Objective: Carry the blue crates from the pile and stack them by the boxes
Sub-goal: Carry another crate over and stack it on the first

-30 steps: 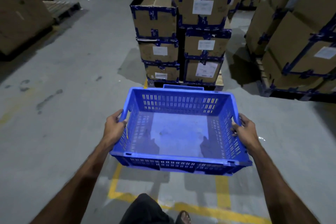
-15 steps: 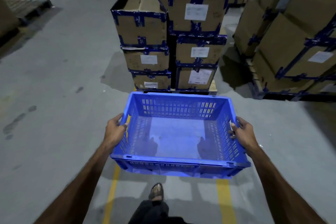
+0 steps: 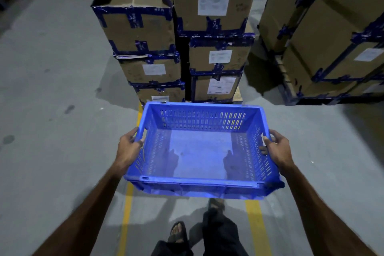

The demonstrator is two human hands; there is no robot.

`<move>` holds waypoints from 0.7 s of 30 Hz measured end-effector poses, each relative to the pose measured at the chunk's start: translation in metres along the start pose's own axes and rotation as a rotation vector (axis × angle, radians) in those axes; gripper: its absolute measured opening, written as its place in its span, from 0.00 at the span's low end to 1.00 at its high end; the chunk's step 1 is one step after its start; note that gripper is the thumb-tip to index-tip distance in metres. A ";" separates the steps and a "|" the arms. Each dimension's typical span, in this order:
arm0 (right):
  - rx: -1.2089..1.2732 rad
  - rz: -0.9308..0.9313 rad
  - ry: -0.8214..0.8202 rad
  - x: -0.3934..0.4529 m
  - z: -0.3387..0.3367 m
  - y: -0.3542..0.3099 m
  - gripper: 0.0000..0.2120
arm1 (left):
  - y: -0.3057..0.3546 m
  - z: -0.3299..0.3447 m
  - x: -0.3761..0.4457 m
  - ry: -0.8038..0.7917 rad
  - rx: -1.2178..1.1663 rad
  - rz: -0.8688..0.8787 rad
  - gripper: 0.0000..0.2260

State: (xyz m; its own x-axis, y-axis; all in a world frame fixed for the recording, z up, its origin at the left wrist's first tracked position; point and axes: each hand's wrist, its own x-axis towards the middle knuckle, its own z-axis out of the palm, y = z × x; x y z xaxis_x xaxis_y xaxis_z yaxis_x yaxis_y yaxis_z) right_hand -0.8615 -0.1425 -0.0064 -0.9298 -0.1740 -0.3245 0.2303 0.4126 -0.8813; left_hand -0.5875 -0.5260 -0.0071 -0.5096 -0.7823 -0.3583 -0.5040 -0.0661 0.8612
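An empty blue slotted crate [image 3: 200,151] hangs level in front of me above the floor. My left hand [image 3: 127,148] grips its left rim, thumb over the edge. My right hand [image 3: 276,148] grips the right rim the same way, fingers curled under. Straight ahead, just beyond the crate's far wall, stands a stack of cardboard boxes [image 3: 216,27] bound with blue tape and white labels. The crate's far rim hides the foot of that stack.
More taped boxes [image 3: 332,33] sit on a pallet at the right. Grey concrete floor [image 3: 52,110] spreads to the left. Two yellow floor lines [image 3: 256,226] run under me beside my sandalled feet [image 3: 178,233].
I have walked forward with the crate. The box stack is closer and larger, and my hands keep the same grip on the rims.
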 end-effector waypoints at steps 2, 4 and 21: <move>-0.016 0.013 -0.009 0.027 0.003 0.005 0.12 | -0.001 0.013 0.016 -0.012 0.019 -0.019 0.25; -0.032 0.034 -0.022 0.055 0.005 0.007 0.11 | 0.002 0.028 0.030 -0.005 0.021 -0.040 0.27; -0.032 0.162 -0.068 0.238 0.081 0.049 0.25 | -0.007 0.118 0.152 0.091 0.050 -0.206 0.25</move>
State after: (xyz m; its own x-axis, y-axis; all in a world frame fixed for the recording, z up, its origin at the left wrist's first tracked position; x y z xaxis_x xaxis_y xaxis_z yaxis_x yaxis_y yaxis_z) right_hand -1.0487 -0.2358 -0.1548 -0.8594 -0.1620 -0.4850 0.3656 0.4685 -0.8043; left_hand -0.7437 -0.5715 -0.1104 -0.3287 -0.8082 -0.4886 -0.6259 -0.2010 0.7536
